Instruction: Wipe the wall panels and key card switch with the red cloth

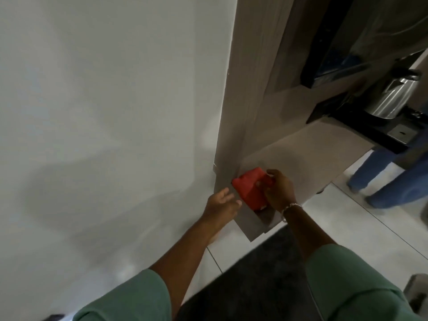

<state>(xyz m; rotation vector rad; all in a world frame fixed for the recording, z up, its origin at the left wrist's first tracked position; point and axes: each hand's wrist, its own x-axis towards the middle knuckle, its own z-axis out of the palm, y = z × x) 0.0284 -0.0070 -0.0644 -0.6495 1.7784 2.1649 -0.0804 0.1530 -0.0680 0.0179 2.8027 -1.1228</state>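
The red cloth (pixel 249 189) is pressed against the low part of the grey wood-grain wall panel (pixel 245 100), near the floor. My right hand (pixel 278 188), with a bracelet at the wrist, is shut on the cloth's right side. Just left of the cloth, my left hand (pixel 221 202) rests with fingers spread on the panel's edge, where it meets the white wall (pixel 111 100). No key card switch is in view.
A dark mat (pixel 261 274) lies on the white floor tiles below me. At right, a recessed shelf holds a steel kettle (pixel 391 98) on a black tray. Another person's legs in blue jeans (pixel 391 179) stand at far right.
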